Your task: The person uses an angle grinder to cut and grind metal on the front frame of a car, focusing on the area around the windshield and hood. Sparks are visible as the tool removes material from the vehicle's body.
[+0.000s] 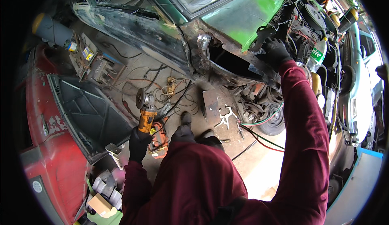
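My left hand, in a black glove, grips a yellow angle grinder by its body, its disc pointing up and away over the floor. My right hand, also gloved in black, rests on the rusty edge of a green car body, beside the open wheel arch. Both my sleeves are dark red. My knees and dark shoes show below, over the concrete floor.
A red car panel lies at the left. Cables, a metal plate and an orange tool litter the floor. The engine bay with wires and a plastic bottle is at the right. Red and green hoses cross the floor.
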